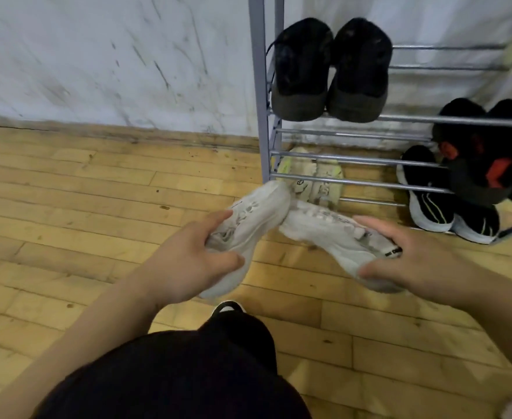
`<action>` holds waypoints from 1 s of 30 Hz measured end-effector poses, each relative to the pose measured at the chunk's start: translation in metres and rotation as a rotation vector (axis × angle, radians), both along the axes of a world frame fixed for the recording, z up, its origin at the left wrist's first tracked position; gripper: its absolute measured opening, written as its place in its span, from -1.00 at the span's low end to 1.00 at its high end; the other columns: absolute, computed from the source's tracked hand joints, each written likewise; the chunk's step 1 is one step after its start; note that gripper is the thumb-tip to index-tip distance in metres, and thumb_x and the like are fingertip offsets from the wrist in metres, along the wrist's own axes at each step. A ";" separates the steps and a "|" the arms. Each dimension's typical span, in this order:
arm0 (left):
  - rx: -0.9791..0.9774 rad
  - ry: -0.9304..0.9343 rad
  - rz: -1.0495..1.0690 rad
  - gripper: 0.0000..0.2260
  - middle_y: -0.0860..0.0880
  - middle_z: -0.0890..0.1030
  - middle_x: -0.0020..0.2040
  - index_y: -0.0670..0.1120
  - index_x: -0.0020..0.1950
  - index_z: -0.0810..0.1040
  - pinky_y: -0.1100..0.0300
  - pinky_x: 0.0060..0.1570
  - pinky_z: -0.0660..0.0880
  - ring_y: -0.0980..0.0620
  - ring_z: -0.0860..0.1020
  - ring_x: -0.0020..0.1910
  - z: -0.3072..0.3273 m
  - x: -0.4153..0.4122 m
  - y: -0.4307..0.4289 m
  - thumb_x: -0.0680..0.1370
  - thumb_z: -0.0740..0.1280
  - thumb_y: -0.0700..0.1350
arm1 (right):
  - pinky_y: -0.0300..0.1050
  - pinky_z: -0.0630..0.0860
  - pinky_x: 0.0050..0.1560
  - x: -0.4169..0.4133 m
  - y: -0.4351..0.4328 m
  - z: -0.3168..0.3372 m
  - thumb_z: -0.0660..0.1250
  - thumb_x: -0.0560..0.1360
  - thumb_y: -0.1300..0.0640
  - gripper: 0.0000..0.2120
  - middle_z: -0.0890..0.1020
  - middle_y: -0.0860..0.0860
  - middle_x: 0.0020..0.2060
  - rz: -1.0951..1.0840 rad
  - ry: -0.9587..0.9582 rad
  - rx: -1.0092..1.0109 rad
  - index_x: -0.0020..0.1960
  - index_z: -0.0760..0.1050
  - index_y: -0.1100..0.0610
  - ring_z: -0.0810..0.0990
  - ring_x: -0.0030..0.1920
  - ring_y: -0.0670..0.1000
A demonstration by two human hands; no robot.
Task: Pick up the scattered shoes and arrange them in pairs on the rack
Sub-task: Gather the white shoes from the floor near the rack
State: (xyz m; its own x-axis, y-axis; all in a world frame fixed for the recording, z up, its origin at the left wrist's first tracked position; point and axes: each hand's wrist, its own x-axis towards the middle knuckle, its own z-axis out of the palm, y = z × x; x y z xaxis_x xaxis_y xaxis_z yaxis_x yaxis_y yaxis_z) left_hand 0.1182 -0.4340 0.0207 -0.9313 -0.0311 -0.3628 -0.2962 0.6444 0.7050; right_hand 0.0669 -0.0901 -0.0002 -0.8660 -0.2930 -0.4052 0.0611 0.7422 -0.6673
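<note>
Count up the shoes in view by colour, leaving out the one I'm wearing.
White shoes, one held in the left hand, one in the right hand: 2
Plain black shoes: 2
Black-and-red shoes, partly cut off by the frame edge: 2
Black shoes with white soles: 2
Cream shoes: 2
Total: 10

We stretch both bare forearms forward and down, one from each lower corner. Our left hand (188, 255) curls round the heel end of the left shoe (257, 213), fingers (215, 219) over its upper and thumb against its side. Our right hand (415, 258) grips the right shoe (318, 231), fingers over the top, thumb lower down. The hands sit well apart, about level, thumbs pointing inward.
</note>
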 end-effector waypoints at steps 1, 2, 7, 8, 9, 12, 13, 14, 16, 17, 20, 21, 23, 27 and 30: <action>-0.010 0.021 -0.006 -0.30 0.18 0.55 0.32 0.23 0.57 0.32 0.45 -0.06 0.44 0.27 0.58 0.09 0.008 0.000 0.005 0.47 0.50 0.05 | -0.44 0.44 -0.20 0.001 0.007 0.009 0.57 0.38 -0.10 -0.22 0.41 -0.45 0.17 -0.017 0.016 -0.003 0.48 0.27 -0.43 0.50 0.00 -0.32; -0.022 0.041 -0.007 -0.30 0.17 0.53 0.35 0.24 0.56 0.31 0.38 0.00 0.44 0.23 0.56 0.14 0.015 -0.001 0.011 0.46 0.50 0.07 | -0.39 0.44 -0.11 0.001 0.014 0.016 0.57 0.38 -0.12 -0.21 0.42 -0.40 0.26 -0.044 0.020 -0.023 0.48 0.28 -0.44 0.52 0.07 -0.25; -0.065 0.123 -0.025 -0.30 0.18 0.50 0.37 0.26 0.57 0.28 0.19 0.05 0.43 0.11 0.53 0.21 0.032 -0.013 0.043 0.47 0.46 0.13 | -0.14 0.49 0.08 0.006 0.037 0.029 0.59 0.36 -0.04 -0.19 0.47 -0.31 0.38 -0.213 0.096 -0.183 0.50 0.32 -0.39 0.54 0.22 -0.21; -0.083 0.140 -0.035 -0.30 0.16 0.49 0.40 0.26 0.58 0.26 0.16 0.07 0.42 0.08 0.52 0.24 0.030 -0.020 0.049 0.47 0.45 0.15 | -0.23 0.49 -0.02 0.007 0.039 0.026 0.58 0.38 -0.01 -0.21 0.49 -0.36 0.29 -0.255 0.119 -0.204 0.49 0.33 -0.38 0.57 0.11 -0.28; -0.106 0.147 -0.046 -0.30 0.13 0.46 0.43 0.27 0.58 0.24 0.14 0.09 0.40 0.04 0.50 0.28 0.027 -0.029 0.056 0.47 0.43 0.17 | -0.33 0.47 -0.12 0.007 0.040 0.022 0.57 0.41 0.01 -0.24 0.49 -0.40 0.21 -0.303 0.132 -0.209 0.49 0.33 -0.37 0.58 0.00 -0.35; -0.171 0.128 -0.065 -0.31 0.03 0.38 0.45 0.29 0.58 0.19 0.12 0.06 0.40 -0.08 0.47 0.27 0.014 -0.060 0.079 0.49 0.37 0.22 | -0.40 0.43 -0.19 0.004 0.041 0.002 0.55 0.44 0.00 -0.22 0.51 -0.28 0.28 -0.439 0.170 -0.222 0.53 0.28 -0.34 0.58 -0.04 -0.34; -0.181 0.122 -0.074 -0.31 0.00 0.36 0.42 0.29 0.59 0.17 0.13 -0.01 0.44 -0.10 0.47 0.21 0.009 -0.070 0.089 0.50 0.36 0.22 | -0.35 0.44 -0.11 0.002 0.041 -0.006 0.55 0.44 -0.02 -0.20 0.50 -0.24 0.34 -0.474 0.193 -0.223 0.56 0.25 -0.32 0.57 0.04 -0.28; -0.190 0.122 -0.085 -0.32 -0.02 0.35 0.40 0.28 0.60 0.16 0.11 -0.03 0.48 -0.13 0.47 0.17 0.004 -0.081 0.098 0.52 0.35 0.21 | -0.28 0.44 -0.01 -0.002 0.040 -0.014 0.55 0.44 -0.04 -0.18 0.48 -0.22 0.39 -0.503 0.219 -0.216 0.58 0.23 -0.30 0.54 0.12 -0.22; -0.209 0.132 -0.101 -0.32 -0.07 0.31 0.40 0.26 0.60 0.13 -0.02 0.12 0.54 -0.19 0.45 0.21 -0.008 -0.101 0.115 0.54 0.34 0.21 | -0.18 0.40 0.12 -0.009 0.040 -0.028 0.54 0.44 -0.05 -0.15 0.44 -0.16 0.46 -0.547 0.266 -0.199 0.61 0.19 -0.25 0.47 0.21 -0.16; -0.221 0.133 -0.106 -0.31 -0.08 0.30 0.42 0.26 0.61 0.10 -0.10 0.21 0.53 -0.21 0.44 0.27 -0.015 -0.111 0.121 0.54 0.33 0.23 | -0.16 0.38 0.15 -0.014 0.041 -0.035 0.54 0.45 -0.05 -0.14 0.41 -0.14 0.49 -0.560 0.283 -0.194 0.62 0.17 -0.22 0.43 0.23 -0.17; -0.304 0.132 -0.147 -0.29 -0.11 0.24 0.50 0.28 0.62 0.01 -0.18 0.34 0.44 -0.27 0.34 0.42 -0.038 -0.136 0.141 0.55 0.28 0.28 | -0.18 0.31 0.20 -0.026 0.042 -0.054 0.52 0.48 -0.06 -0.12 0.29 -0.13 0.55 -0.579 0.314 -0.184 0.64 0.11 -0.16 0.34 0.37 -0.14; -0.328 0.136 -0.159 -0.30 -0.11 0.20 0.53 0.29 0.62 -0.01 -0.20 0.38 0.40 -0.29 0.29 0.46 -0.044 -0.142 0.147 0.56 0.27 0.28 | -0.17 0.31 0.22 -0.030 0.043 -0.059 0.52 0.48 -0.07 -0.12 0.29 -0.14 0.54 -0.593 0.320 -0.190 0.64 0.10 -0.17 0.32 0.40 -0.13; -0.367 0.178 -0.179 -0.35 -0.11 0.11 0.59 0.30 0.60 -0.01 -0.21 0.44 0.33 -0.31 0.19 0.52 -0.053 -0.150 0.161 0.60 0.24 0.26 | -0.14 0.33 0.27 -0.038 0.042 -0.068 0.52 0.47 -0.09 -0.12 0.30 -0.13 0.51 -0.627 0.331 -0.223 0.64 0.10 -0.18 0.34 0.41 -0.11; -0.415 0.324 -0.235 -0.47 -0.08 -0.02 0.62 0.32 0.57 0.03 -0.18 0.41 0.30 -0.31 0.14 0.52 -0.057 -0.160 0.186 0.66 0.20 0.16 | -0.14 0.32 0.28 -0.048 0.041 -0.079 0.53 0.45 -0.11 -0.11 0.34 -0.09 0.48 -0.646 0.362 -0.224 0.63 0.13 -0.16 0.36 0.38 -0.09; -0.480 0.311 -0.313 -0.42 -0.02 -0.20 0.64 0.36 0.58 -0.01 -0.25 0.44 0.26 -0.35 0.03 0.56 -0.061 -0.159 0.196 0.65 0.22 0.19 | -0.08 0.39 0.30 -0.051 0.041 -0.081 0.53 0.43 -0.16 -0.11 0.36 -0.06 0.47 -0.659 0.371 -0.203 0.63 0.14 -0.16 0.38 0.41 -0.03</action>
State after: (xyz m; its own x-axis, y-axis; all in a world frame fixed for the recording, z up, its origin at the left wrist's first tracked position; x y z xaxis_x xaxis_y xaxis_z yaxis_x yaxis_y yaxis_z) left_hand -0.0406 -0.2376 -0.0402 -0.9820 0.1671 -0.0878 0.1282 0.9318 0.3395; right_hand 0.0160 -0.0491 -0.0811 -0.9555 0.2910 -0.0489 0.1932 0.4919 -0.8489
